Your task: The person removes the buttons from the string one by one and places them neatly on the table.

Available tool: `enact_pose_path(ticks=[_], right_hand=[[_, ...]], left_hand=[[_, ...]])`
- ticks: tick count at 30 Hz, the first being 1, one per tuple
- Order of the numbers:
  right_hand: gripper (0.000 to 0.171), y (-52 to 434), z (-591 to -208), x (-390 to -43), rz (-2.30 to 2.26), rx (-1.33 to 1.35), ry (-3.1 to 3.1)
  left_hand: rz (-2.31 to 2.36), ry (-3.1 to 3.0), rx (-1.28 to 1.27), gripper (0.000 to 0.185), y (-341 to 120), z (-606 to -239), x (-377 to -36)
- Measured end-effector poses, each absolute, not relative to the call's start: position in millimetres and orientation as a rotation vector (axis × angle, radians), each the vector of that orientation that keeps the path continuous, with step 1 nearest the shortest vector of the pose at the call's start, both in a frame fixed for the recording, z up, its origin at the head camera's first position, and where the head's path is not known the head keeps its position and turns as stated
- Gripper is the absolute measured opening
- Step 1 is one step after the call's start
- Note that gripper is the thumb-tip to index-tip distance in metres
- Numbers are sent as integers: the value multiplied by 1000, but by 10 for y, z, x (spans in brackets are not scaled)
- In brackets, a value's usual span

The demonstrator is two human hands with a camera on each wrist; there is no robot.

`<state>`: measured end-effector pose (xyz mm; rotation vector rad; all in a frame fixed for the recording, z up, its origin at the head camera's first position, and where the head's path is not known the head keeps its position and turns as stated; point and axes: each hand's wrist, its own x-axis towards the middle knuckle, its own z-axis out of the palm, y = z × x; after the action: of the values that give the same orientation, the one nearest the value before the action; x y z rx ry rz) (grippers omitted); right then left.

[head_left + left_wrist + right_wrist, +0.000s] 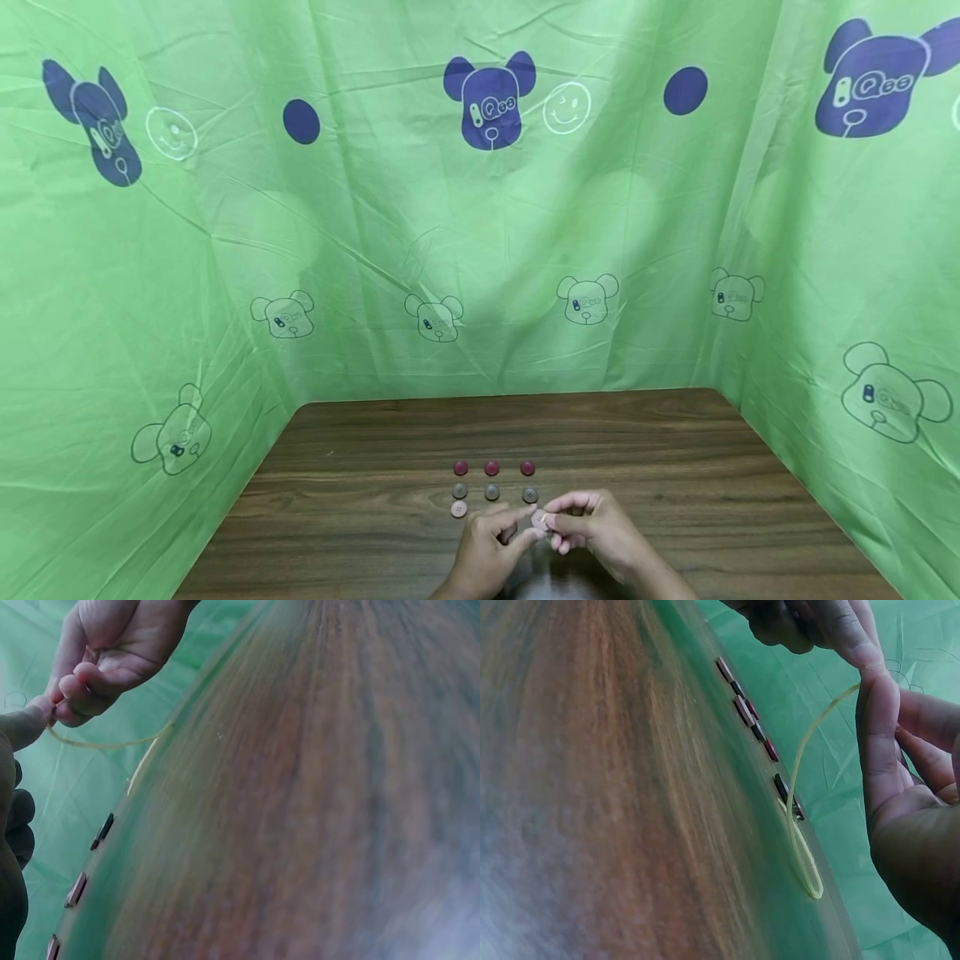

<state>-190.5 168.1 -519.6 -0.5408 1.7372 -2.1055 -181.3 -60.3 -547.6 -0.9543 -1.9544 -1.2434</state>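
Observation:
On the dark wooden table [360,500], both hands meet near the front edge. My right hand [561,523] pinches a pale pink button [540,521] between thumb and fingers. The left hand [519,522] pinches a thin yellowish thread [801,825] right at that button, fingertip to fingertip with the right. The thread [105,744] hangs down in a loop to the tabletop. In the left wrist view the right hand [112,652] is at the top left. In the right wrist view the left hand [810,622] is at the top.
Just beyond the hands lie loose buttons in rows: three dark red ones [491,468], three grey ones [492,492] and one pink one [458,509]. Green printed cloth [480,250] walls the table at the back and on both sides.

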Motion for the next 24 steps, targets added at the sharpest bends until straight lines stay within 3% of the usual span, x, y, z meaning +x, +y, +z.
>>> enact_pose_path(ticks=[7, 24], right_hand=[[41, 1675, -5198, -1896, -2074, -603, 1786], [30, 1670, -5232, -1897, -2071, -754, 2018]], left_hand=[[-1248, -1958, -954, 30, -598, -5470, -1806], [-1463, -1959, -977, 27, -594, -5436, -1763]])
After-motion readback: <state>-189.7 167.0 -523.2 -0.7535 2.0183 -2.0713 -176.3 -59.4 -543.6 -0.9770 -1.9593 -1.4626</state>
